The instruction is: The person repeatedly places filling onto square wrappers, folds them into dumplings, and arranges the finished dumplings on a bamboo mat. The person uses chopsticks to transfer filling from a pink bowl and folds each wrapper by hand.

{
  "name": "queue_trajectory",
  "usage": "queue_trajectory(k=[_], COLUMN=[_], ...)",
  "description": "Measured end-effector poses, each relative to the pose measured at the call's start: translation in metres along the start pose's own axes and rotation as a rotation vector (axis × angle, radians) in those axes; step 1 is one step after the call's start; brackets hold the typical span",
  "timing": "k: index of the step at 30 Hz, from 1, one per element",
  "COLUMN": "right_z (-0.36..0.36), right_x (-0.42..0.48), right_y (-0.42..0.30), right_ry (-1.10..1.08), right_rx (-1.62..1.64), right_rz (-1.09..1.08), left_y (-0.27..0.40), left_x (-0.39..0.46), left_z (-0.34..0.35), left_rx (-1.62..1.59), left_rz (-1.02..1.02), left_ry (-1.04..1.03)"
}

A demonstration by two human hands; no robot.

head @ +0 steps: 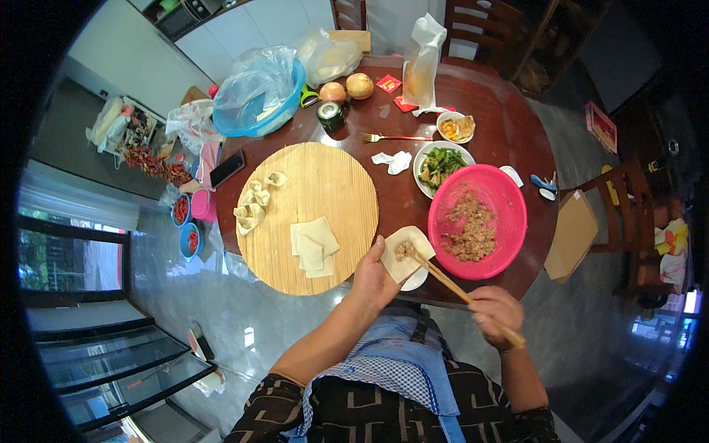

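My left hand [372, 279] holds a square dough wrapper [394, 265] from below, thumb at its left edge. A lump of minced filling [404, 249] lies on the wrapper, touched by the tips of wooden chopsticks [448, 284]. Gripping the chopsticks near their thick end is my right hand [497, 315]. A pink bowl [518, 221] of minced filling [471, 230] stands just beyond, to the right. On the round slatted board [310, 177], left of my hands, several folded dumplings [249, 213] sit at the left side and a few flat wrappers [311, 255] overlap near the front.
A white plate [415, 281] is partly hidden under the wrapper. Beyond stand a bowl of green vegetables [441, 166], a small food bowl [456, 127], a fork [396, 138], a dark jar [330, 115] and a blue basin [221, 119]. A phone [227, 168] lies at the table's left edge.
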State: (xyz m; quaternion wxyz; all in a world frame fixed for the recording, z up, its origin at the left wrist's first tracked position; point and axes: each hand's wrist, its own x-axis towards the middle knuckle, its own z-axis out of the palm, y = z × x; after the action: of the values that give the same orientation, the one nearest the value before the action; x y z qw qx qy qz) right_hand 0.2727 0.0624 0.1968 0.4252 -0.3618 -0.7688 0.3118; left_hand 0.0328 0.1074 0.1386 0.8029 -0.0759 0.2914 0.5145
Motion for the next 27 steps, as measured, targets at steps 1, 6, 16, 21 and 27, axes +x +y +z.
queue_trajectory(k=[1,6,16,21,27], right_z=[-0.003,0.013,0.009,-0.002,0.000], right_x=[-0.004,0.005,-0.020,-0.022,-0.007], right_y=[0.001,0.016,0.031,0.035,0.031], right_ry=[0.079,0.355,0.351,0.337,0.186], right_rx=[0.071,0.676,0.804,0.750,0.635], right_rz=[0.094,0.461,0.497,0.436,0.310], left_y=[0.002,0.002,0.003,0.008,-0.002], left_x=[-0.001,-0.010,-0.017,-0.019,-0.019], left_z=[0.000,0.014,0.020,0.021,0.021], left_rx=[0.000,0.098,0.039,0.041,-0.028], left_rz=[-0.001,-0.084,-0.180,-0.147,-0.219], left_ry=[-0.017,0.009,-0.064,-0.058,-0.126])
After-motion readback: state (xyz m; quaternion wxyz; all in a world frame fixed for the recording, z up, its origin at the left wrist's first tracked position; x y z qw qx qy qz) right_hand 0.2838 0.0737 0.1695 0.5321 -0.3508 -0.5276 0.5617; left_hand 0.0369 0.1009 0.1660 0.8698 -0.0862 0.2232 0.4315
